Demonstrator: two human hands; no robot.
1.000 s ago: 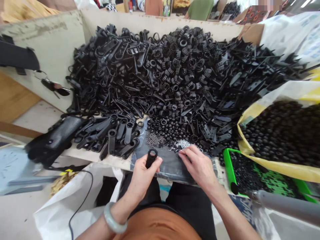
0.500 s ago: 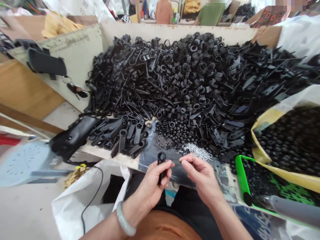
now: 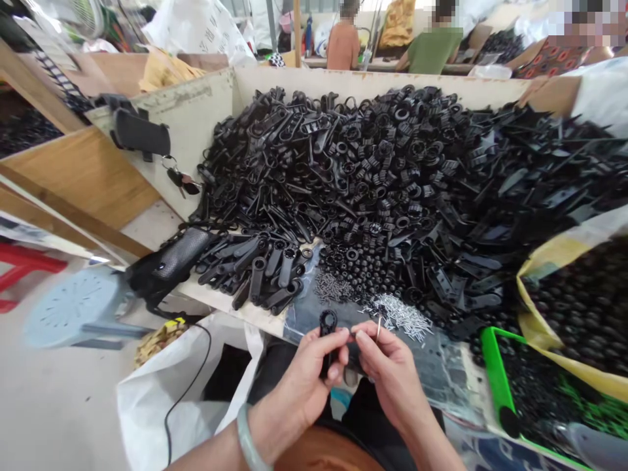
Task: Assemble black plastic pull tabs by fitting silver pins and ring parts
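Observation:
My left hand (image 3: 314, 369) is closed around a black plastic handle-like part (image 3: 328, 321) with a toothed ring end pointing up. Close beside it, my right hand (image 3: 392, 363) pinches something small and dark between thumb and forefinger; its kind is too small to make out. The fingertips of both hands nearly meet. A thin shiny line crosses a right finger, and I cannot tell whether it is a ring or a pin. Just beyond the hands lie silver pins (image 3: 405, 315), small dark-grey pieces (image 3: 333, 286) and black beads (image 3: 370, 269).
A big heap of black plastic parts (image 3: 314, 163) fills the bench. Similar handles (image 3: 258, 278) lie at left. A yellow-edged sack (image 3: 532, 320) of black balls and a green tray (image 3: 495, 373) stand right. A white bag (image 3: 142, 405) and blue stool (image 3: 73, 307) are lower left.
The camera view has shifted, so the bench appears lower and further right. My hands have come closer together, the right fingertips now almost touching the left ones.

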